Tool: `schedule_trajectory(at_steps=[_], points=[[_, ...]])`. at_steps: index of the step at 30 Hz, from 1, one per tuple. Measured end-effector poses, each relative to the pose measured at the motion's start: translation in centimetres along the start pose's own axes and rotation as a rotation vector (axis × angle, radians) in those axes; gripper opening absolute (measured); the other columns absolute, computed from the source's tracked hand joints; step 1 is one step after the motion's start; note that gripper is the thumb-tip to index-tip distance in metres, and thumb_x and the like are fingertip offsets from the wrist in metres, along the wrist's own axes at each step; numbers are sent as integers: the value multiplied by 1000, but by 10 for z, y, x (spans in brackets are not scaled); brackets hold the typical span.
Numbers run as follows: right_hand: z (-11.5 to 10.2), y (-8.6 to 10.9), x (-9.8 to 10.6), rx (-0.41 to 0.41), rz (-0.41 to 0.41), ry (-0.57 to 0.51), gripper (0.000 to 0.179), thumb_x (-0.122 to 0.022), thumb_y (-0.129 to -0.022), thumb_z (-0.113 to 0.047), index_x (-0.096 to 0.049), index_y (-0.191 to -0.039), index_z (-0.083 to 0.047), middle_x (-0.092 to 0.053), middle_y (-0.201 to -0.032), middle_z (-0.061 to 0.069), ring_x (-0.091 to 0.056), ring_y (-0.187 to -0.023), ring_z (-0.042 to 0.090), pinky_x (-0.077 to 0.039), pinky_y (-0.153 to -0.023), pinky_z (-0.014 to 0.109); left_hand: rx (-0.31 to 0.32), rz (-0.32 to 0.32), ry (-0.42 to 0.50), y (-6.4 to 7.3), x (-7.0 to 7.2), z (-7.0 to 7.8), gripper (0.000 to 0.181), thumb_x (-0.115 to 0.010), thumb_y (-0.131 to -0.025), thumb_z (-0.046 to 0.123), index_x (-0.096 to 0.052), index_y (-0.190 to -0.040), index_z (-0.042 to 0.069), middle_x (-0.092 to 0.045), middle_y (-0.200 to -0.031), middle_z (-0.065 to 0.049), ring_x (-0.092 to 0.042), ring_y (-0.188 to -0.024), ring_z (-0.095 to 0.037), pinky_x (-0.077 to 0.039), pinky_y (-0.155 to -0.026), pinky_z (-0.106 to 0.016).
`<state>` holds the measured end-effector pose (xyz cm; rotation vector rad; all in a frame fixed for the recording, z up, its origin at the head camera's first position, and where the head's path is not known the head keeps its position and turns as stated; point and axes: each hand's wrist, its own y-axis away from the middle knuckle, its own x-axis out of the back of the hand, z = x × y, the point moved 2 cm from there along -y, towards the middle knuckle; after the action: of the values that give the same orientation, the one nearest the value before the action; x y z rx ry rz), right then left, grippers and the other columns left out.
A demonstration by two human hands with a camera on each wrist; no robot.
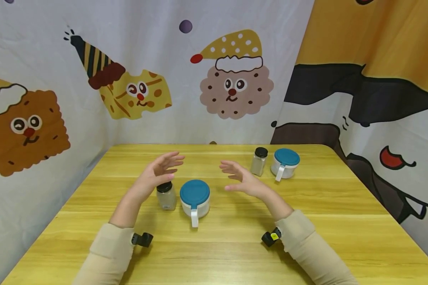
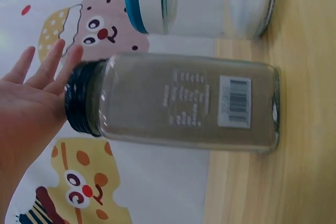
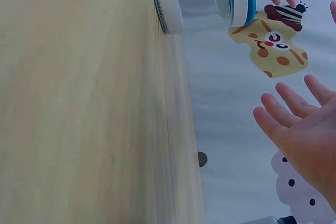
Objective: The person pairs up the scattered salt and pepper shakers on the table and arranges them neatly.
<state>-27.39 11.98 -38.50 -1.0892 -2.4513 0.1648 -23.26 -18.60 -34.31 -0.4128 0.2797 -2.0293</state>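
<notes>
My left hand [image 1: 158, 173] hovers over the near glass shaker jar [image 1: 166, 196], palm turned inward, fingers loosely bent and holding nothing. In the left wrist view that jar [image 2: 173, 102] has a black lid, pale powdery contents and a barcode label. Just right of it stands a white-handled glass jar with a blue lid [image 1: 195, 196]. My right hand [image 1: 244, 180], fingers spread and grasping nothing, is raised to the right of this blue-lidded jar. In the right wrist view the right hand [image 3: 302, 124] shows its palm beyond the table.
At the back right stand a second black-lidded shaker jar [image 1: 258, 161] and a second blue-lidded jar [image 1: 286, 163] with a white handle. The wooden table [image 1: 214, 253] ends at a cartoon-printed curtain [image 1: 185, 99] behind it.
</notes>
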Motion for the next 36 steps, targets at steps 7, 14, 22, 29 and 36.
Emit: schedule_trajectory(at_steps=[7, 14, 22, 29, 36], points=[[-2, 6, 7, 3, 9, 10, 78, -73, -87, -26, -28, -149, -8, -34, -148, 16, -30, -134, 40, -25, -107, 55, -22, -25, -27, -3, -9, 5, 65, -64, -92, 10, -31, -149, 10, -39, -146, -17, -37, -132, -33, -26, -107, -53], [-2, 15, 14, -19, 21, 9, 75, -71, -88, -17, -28, -149, -10, -34, -149, 15, -30, -135, 40, -24, -107, 55, -25, -13, -34, -4, -17, 6, 71, -67, -90, 9, -28, -149, 7, -37, -146, -19, -34, -133, -35, -23, -107, -57], [-6, 28, 25, -17, 55, 23, 76, -72, -88, -19, -29, -149, -10, -34, -149, 14, -31, -135, 36, -24, -107, 55, -15, 0, -63, -8, -26, 5, 78, -71, -88, 20, -26, -150, 7, -33, -147, -23, -33, -133, -39, -23, -106, -58], [-9, 38, 34, -4, 87, 32, 75, -71, -88, -17, -28, -149, -9, -35, -148, 15, -30, -135, 39, -22, -107, 57, 1, 9, -85, -11, -33, 4, 78, -72, -88, 18, -26, -150, 9, -33, -148, -18, -32, -134, -35, -23, -107, -56], [-9, 46, 43, 8, 122, 71, 75, -71, -87, -10, -28, -148, -6, -35, -147, 17, -30, -133, 42, -23, -106, 59, 4, 17, -95, -15, -42, 5, 77, -70, -87, 11, -26, -150, 11, -34, -149, -12, -32, -135, -34, -23, -108, -55]])
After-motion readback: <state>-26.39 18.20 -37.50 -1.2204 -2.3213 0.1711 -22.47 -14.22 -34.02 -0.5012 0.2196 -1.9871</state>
